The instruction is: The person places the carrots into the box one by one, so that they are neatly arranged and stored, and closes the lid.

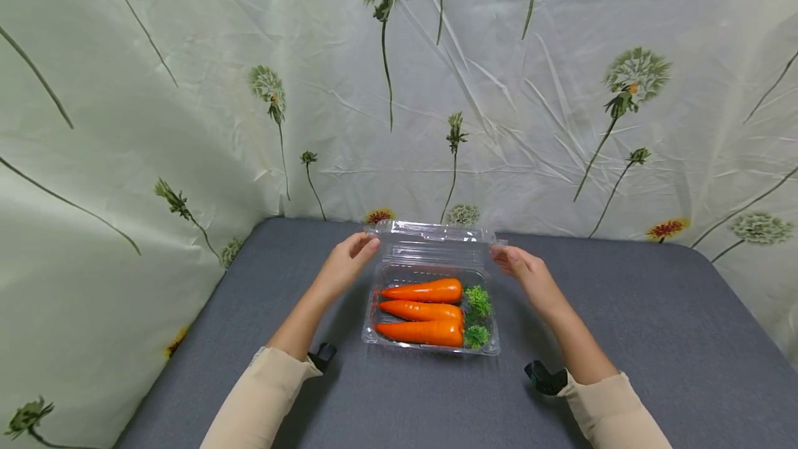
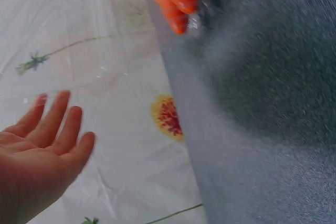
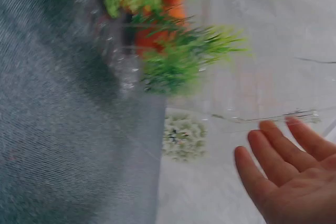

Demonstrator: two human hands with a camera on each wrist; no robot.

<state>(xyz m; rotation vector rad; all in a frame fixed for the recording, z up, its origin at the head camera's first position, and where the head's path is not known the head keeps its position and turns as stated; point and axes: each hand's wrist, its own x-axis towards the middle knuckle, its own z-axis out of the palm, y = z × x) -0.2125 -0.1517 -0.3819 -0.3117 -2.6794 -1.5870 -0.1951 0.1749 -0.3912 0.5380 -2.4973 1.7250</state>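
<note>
A clear plastic clamshell box (image 1: 369, 339) sits on the table with its hinged lid (image 1: 436, 233) raised at the back. Three orange carrots (image 1: 419, 332) lie side by side in its base, tips toward the left. Their green leafy tops (image 1: 479, 301) are at the right end, and show large in the right wrist view as blurred green tufts (image 3: 173, 72). At the lid's left corner is my left hand (image 1: 347, 260), its fingers extended and lightly spread in the left wrist view. My right hand (image 1: 528, 276) is at the lid's right corner, fingertips at the edge, fingers fairly straight.
The grey cloth-covered table (image 1: 623, 324) has rounded back corners. Behind it and along the left hangs a pale curtain (image 1: 499, 89) printed with dandelions and stems. Dark straps (image 1: 546, 378) are on both wrists, below beige sleeves.
</note>
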